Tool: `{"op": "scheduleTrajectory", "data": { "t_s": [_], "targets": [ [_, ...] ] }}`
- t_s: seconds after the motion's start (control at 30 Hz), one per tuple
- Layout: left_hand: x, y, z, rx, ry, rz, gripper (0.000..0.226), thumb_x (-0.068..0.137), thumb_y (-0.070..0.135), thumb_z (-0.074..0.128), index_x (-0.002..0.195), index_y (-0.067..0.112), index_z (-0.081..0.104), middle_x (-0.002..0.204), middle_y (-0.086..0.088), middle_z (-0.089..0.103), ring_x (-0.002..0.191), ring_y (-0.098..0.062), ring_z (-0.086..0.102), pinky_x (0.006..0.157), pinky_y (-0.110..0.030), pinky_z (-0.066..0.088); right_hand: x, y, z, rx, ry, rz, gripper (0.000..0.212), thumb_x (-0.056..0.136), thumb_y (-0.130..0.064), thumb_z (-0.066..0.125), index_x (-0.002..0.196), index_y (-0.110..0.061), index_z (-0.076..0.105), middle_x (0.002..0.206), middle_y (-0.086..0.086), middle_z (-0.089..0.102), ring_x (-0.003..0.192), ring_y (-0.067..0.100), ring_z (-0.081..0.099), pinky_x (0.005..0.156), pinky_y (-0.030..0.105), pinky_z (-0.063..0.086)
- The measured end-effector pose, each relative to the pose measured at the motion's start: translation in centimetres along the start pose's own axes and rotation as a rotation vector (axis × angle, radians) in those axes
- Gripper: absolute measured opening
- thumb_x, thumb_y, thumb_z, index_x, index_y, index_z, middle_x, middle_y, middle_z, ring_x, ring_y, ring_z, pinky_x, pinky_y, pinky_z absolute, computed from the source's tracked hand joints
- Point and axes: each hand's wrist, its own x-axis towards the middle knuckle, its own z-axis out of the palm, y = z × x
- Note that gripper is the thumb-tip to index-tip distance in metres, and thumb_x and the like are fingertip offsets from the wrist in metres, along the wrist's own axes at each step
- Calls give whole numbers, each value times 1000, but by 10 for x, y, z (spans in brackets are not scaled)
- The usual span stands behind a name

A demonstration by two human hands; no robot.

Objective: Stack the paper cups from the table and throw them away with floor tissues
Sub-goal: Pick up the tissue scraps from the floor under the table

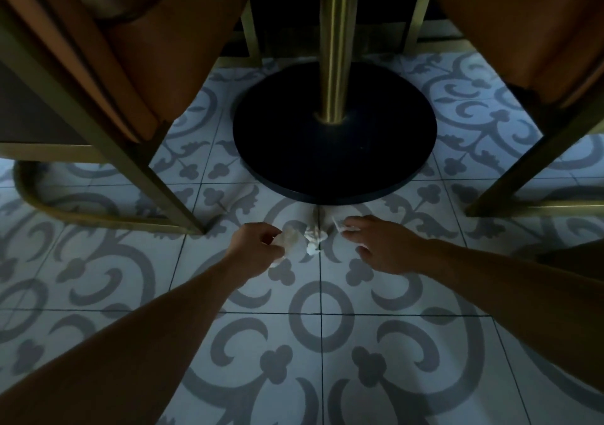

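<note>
Reaching low over the patterned tile floor point(130, 294), I have both arms stretched toward the round black table base point(333, 150) with its brass post point(334, 48), orange chairs point(137, 48) on either side. My left hand point(258, 245) is curled, pinching a crumpled tissue point(291, 240). My right hand point(379, 245), palm down with fingers loosely spread, holds a thin white scrap point(340, 225) at its fingertips. Between them a small wadded tissue point(314, 239) lies on the floor, its length along the grout line, just before the base.
</note>
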Motion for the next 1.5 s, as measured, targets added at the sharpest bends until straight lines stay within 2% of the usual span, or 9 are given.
{"op": "scheduleTrajectory", "data": {
  "t_s": [0.1,0.2,0.47,0.6,0.77,1.0,1.17,1.33,1.5],
  "targets": [
    [1,-5,-2,-93,34,-40,19,78,13,75,94,22,70,84,-1,70,72,-16,63,52,-22,42,19,-11,4,24,18,-7,48,94,-16,44,142,-13,38,152,5,31,135,25,35,106,39,40],
    [2,-10,-5,-159,60,-69,14,79,17,74,84,27,67,82,0,71,72,-17,63,52,-24,44,36,-23,10,93,13,-1,49,95,-15,42,143,-14,37,156,2,27,139,21,30,111,36,33],
    [7,-24,-15,-210,71,-129,16,74,16,75,86,27,71,78,-2,72,76,-20,67,67,-32,55,71,-36,36,103,20,-90,47,94,-15,48,139,-5,42,154,11,30,141,26,27,116,39,25],
    [8,-26,-15,-238,55,-161,19,72,12,75,88,22,73,73,-1,70,72,-20,65,64,-31,53,76,-36,46,19,-73,-57,37,94,-12,46,128,-1,53,142,17,44,132,34,38,112,42,30],
    [11,-25,-13,-261,53,-182,19,73,12,75,83,27,71,81,-5,74,82,-24,70,78,-40,59,75,-32,55,37,-93,-24,26,85,3,51,110,1,61,117,18,56,110,34,49,95,40,43],
    [5,-13,-9,-415,-30,-239,26,79,0,73,103,9,68,98,-12,72,88,-26,72,65,-29,62,61,-32,48,-15,-90,-49,31,81,8,52,107,-2,66,114,16,58,106,30,53,89,37,50],
    [-1,6,-10,-482,-36,-203,25,80,-4,71,98,13,67,98,-19,71,75,-30,75,54,-26,60,40,-21,30,114,-72,20,34,81,9,53,108,-9,65,118,9,58,110,26,54,90,34,48],
    [-7,32,-9,-495,-52,-123,23,82,-1,71,97,15,66,94,-18,70,67,-27,74,57,-30,63,12,-11,1,180,-7,64,25,78,8,55,94,-9,64,104,8,61,97,23,58,87,38,51],
    [-14,68,-5,-564,-100,-27,21,83,0,70,101,10,69,92,-15,72,74,-25,73,60,-24,61,-23,-3,-27,215,83,147,30,82,6,53,100,-17,59,105,0,57,96,17,53,80,28,47]
  ]
}}
